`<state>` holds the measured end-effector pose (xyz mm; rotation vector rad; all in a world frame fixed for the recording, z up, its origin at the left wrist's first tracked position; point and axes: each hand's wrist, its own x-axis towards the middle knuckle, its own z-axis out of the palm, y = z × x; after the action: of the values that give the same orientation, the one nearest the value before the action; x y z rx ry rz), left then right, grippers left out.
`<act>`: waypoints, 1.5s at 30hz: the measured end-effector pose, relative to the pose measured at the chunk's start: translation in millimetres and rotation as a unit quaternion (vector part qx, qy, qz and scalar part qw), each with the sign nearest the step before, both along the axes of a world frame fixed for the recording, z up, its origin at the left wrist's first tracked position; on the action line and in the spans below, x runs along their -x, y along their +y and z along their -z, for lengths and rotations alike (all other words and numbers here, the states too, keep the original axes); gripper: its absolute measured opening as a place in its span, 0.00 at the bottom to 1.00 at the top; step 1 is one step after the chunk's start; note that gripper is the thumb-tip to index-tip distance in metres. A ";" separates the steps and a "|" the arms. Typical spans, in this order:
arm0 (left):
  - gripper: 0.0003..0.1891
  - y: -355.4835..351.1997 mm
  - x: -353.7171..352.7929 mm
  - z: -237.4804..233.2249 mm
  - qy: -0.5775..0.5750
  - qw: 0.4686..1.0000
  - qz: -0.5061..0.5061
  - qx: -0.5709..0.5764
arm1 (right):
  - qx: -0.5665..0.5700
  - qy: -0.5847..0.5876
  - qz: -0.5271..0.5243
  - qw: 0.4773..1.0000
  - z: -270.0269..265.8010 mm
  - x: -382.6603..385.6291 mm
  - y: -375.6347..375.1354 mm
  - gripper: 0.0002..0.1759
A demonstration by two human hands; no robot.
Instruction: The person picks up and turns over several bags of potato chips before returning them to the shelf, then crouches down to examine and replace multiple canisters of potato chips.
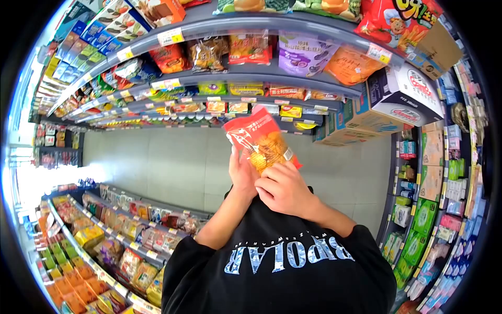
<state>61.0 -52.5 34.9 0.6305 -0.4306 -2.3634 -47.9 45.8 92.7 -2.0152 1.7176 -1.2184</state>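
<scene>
A red snack bag (261, 138) with a clear window showing orange-brown pieces is held up in front of the black shirt, above the floor of the aisle. My left hand (242, 172) supports its lower left edge, the thumb up along the side. Across the bag's lower right part lies my right hand (282, 187), its fingers curled against the packet near a small white label. The fingertips of my left hand are partly hidden behind the bag.
Ahead, a shelf (251, 70) holds snack bags in several tiers. Stacked cartons (361, 118) stand on the floor at the right front. Another shelf of packets (138, 230) is at the lower left, and a shelf of green packs (418, 230) runs along the right.
</scene>
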 end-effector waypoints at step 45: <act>0.30 -170.1 -163.0 30.2 0.071 0.994 0.074 0.028 | -0.291 -0.511 0.050 0.807 23.1 -76.7 -126.7 0.28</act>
<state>224.0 -222.6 4.8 0.4131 -0.4921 -2.5067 28.8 -80.9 69.6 -0.6575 1.3373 -1.2250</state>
